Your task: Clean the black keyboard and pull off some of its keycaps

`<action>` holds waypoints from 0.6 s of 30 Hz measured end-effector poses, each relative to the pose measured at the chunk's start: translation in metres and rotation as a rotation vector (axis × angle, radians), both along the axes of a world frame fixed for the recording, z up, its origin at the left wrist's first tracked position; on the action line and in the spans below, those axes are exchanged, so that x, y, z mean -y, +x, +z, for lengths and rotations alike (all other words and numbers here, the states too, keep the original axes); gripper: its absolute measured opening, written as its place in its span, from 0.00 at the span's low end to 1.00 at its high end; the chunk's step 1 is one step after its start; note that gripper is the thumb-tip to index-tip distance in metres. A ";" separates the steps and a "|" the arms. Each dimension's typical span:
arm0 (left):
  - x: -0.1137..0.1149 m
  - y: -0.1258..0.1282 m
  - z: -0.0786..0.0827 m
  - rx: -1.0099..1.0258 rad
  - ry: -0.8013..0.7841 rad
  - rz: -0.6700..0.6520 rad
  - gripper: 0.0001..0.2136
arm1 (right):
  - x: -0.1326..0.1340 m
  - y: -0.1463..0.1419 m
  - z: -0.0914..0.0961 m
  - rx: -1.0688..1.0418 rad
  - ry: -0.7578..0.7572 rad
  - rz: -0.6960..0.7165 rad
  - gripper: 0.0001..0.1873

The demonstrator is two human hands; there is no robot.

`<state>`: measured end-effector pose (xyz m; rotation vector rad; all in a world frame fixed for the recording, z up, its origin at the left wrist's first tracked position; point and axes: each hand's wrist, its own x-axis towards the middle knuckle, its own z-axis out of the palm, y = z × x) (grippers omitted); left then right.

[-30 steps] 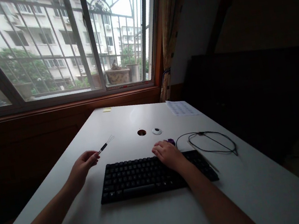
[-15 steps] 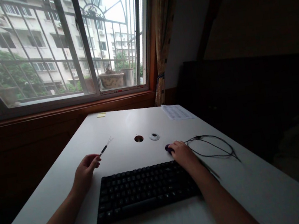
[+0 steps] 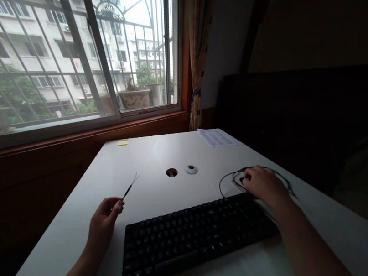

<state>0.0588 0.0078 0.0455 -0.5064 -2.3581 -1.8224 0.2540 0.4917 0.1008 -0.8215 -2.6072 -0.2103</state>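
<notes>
A black keyboard (image 3: 191,236) lies on the white table (image 3: 152,156) in front of me. My left hand (image 3: 103,220) is left of it, fingers pinched on the black handle of a thin wire tool (image 3: 131,187) whose wire end points away toward the window. My right hand (image 3: 263,184) is past the keyboard's far right corner. It lies over a loop of thin black cable (image 3: 226,176), with its fingers curled; what they hold is hidden.
A round hole (image 3: 171,172) and a white cap (image 3: 191,169) sit in the table's middle. A printed sheet (image 3: 216,137) lies at the far right and a yellow note (image 3: 122,142) at the far edge. Behind is a barred window; the right side is dark.
My right hand has moved from the keyboard's top edge, past a small purple thing, rightward onto the cable loop. The purple thing no longer shows. My left hand has stayed put.
</notes>
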 end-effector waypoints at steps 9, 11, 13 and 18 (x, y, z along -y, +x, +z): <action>-0.005 0.010 0.002 -0.022 0.035 -0.092 0.19 | 0.090 -0.021 0.019 -0.195 -0.037 0.542 0.17; -0.007 0.013 0.002 -0.062 0.022 -0.114 0.16 | 0.117 -0.026 0.016 -0.214 -0.116 0.672 0.17; -0.008 0.017 0.004 -0.179 -0.034 -0.151 0.12 | 0.140 -0.028 0.009 -0.222 -0.179 0.785 0.18; -0.013 0.033 0.016 -0.671 -0.195 -0.339 0.03 | 0.181 -0.028 -0.010 -0.217 -0.189 0.931 0.33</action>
